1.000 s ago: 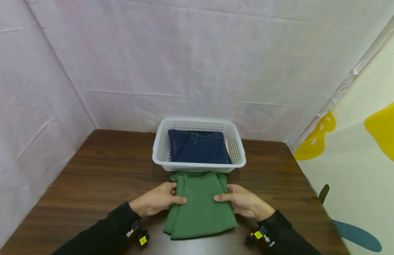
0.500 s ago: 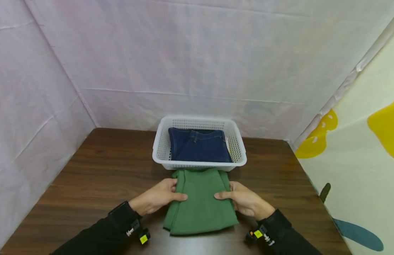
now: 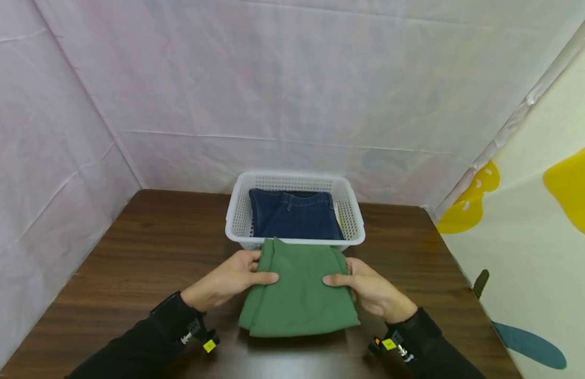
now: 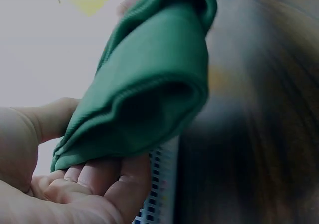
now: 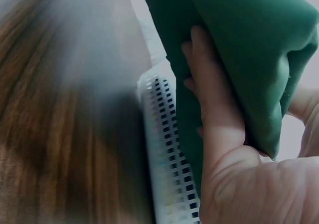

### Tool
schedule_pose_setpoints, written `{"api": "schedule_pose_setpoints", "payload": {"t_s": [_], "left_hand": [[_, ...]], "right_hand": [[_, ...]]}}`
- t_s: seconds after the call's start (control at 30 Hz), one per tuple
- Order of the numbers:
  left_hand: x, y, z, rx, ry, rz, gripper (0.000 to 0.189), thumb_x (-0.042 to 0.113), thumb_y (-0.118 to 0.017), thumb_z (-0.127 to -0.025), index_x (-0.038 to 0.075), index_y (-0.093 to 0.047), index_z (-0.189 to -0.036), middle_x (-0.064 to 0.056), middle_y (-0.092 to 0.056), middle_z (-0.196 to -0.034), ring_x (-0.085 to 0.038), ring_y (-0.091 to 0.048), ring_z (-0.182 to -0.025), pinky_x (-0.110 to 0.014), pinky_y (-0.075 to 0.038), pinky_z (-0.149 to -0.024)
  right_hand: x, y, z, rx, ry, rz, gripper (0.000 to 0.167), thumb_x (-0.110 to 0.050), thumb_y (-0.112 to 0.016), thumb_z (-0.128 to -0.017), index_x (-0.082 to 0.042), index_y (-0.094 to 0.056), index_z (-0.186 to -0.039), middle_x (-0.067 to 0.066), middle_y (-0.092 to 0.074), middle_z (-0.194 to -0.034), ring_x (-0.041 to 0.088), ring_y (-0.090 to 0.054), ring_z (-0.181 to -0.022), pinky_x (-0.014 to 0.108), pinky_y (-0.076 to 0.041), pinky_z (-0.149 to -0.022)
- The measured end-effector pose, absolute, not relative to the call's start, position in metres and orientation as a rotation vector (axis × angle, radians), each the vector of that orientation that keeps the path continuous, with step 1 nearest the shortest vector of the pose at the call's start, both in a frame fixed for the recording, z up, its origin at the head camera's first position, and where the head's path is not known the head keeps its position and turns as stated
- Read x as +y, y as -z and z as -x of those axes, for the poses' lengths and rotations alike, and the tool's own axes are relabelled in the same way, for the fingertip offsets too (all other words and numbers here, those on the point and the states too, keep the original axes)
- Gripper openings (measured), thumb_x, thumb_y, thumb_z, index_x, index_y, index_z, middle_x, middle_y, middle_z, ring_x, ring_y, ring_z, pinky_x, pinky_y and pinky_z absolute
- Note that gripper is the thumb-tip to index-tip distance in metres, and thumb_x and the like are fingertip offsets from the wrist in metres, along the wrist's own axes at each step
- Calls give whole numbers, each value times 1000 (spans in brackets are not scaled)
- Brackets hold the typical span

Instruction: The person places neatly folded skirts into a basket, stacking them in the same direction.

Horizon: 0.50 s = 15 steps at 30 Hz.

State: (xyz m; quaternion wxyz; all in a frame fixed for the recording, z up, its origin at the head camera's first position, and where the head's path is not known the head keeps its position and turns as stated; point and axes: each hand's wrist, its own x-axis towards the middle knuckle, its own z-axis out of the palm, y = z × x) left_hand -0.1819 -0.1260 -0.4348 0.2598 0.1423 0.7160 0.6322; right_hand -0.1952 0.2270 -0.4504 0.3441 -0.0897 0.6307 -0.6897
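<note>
A folded green garment [image 3: 299, 295] is held up between both hands, its far edge overlapping the front rim of a white basket [image 3: 231, 226] in the head view. My left hand [image 3: 231, 276] grips its left side, thumb on top and fingers underneath. On the right side my right hand [image 3: 375, 289] holds it the same way. Rolled layers of the green cloth [image 4: 149, 84] show in the left wrist view, with fingers [image 4: 102, 176] under them. In the right wrist view, the fingers [image 5: 214, 94] reach in under the cloth. Folded blue jeans [image 3: 297, 216] lie inside the basket.
The basket stands near the back of a dark brown wooden table [image 3: 155, 252]. White sheeting [image 3: 292, 95] hangs behind and at the left. A cream cloth with yellow shapes [image 3: 534, 273] hangs along the right side.
Both hands have lifted the green garment off the table and moved it forward, so its far edge now overlaps the basket's front rim. The jeans and basket have stayed put.
</note>
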Motion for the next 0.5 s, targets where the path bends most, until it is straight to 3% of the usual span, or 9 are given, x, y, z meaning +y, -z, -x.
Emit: {"api": "schedule_pose_setpoints", "payload": {"t_s": [0.23,0.5], "left_hand": [[-129,422,183,1936,-1699,-422,63,17,-78,-114,-4,-55,-168,-23,-80,-148,-22,-83,-124,-38,-70,-106],[-131,411,184,1931,-1706,-436,59,20,-78,-115,0,-58,-166,-18,-85,-140,-19,-84,-116,-37,-70,-102]], "right_hand": [[228,440,192,1633,1818,241,24,-7,-74,-112,-7,-69,-135,-1,-87,-117,15,-88,-103,35,-74,-92],[231,428,189,1587,1842,297,31,-6,-70,-115,-5,-66,-145,2,-87,-124,17,-88,-109,38,-73,-98]]}}
